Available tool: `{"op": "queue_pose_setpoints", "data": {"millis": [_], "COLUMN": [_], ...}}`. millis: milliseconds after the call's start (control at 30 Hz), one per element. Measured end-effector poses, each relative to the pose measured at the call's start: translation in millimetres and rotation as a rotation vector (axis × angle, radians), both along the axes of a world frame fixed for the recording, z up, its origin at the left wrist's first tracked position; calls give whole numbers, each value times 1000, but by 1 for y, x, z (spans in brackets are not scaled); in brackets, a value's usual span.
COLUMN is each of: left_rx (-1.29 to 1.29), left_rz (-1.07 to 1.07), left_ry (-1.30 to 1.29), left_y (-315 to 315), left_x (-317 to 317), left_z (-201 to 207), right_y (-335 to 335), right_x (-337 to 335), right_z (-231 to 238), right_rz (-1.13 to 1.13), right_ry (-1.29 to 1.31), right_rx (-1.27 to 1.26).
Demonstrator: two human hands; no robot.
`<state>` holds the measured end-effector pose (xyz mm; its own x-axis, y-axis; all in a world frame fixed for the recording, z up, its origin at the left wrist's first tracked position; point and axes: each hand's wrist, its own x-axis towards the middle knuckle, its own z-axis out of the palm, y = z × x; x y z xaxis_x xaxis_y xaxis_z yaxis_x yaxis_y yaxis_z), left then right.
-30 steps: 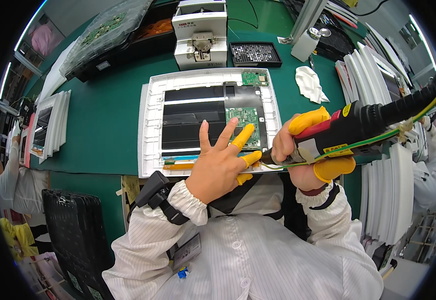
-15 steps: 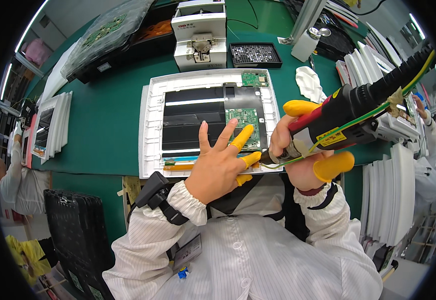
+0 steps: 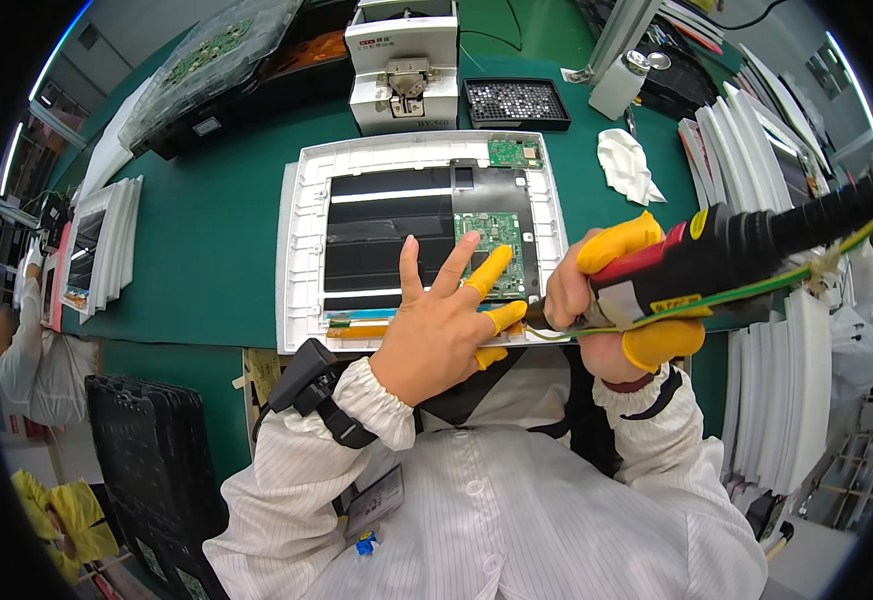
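Observation:
My left hand lies with fingers spread over the lower part of a white-framed display panel, some fingertips on its green circuit board. Yellow finger cots cover several of its fingers. My right hand, also in yellow cots, grips a black and red electric screwdriver. The tool points left, its tip at the panel's lower right corner beside a left-hand fingertip; the exact contact is hidden. A smaller green board sits at the panel's upper right. Along the lower edge runs an orange strip.
Beyond the panel stand a white screw-feeder machine and a black tray of small parts. A white cloth and bottle are at right. Stacked white panels flank both sides. Another person works at far left.
The screwdriver's rear end has swung down and to the right, so the tool lies more level. My right hand has turned with it; my left hand stays in place on the panel.

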<state>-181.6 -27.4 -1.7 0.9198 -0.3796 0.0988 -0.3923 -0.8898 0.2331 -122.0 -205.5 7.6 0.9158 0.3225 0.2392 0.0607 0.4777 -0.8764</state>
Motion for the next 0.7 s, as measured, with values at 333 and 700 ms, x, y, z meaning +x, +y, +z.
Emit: {"op": "queue_pose_setpoints", "data": {"millis": [333, 700], "left_rx": [13, -7], "left_rz": [-11, -61], "left_ry": [-49, -98], "left_y": [-1, -16], "left_x": [-6, -3], "left_z": [-4, 3], "right_y": [1, -19], "right_x": [18, 54], "right_z": [36, 56], "right_rz": [60, -23], "right_ry": [-175, -272], "right_rx": [65, 71]}}
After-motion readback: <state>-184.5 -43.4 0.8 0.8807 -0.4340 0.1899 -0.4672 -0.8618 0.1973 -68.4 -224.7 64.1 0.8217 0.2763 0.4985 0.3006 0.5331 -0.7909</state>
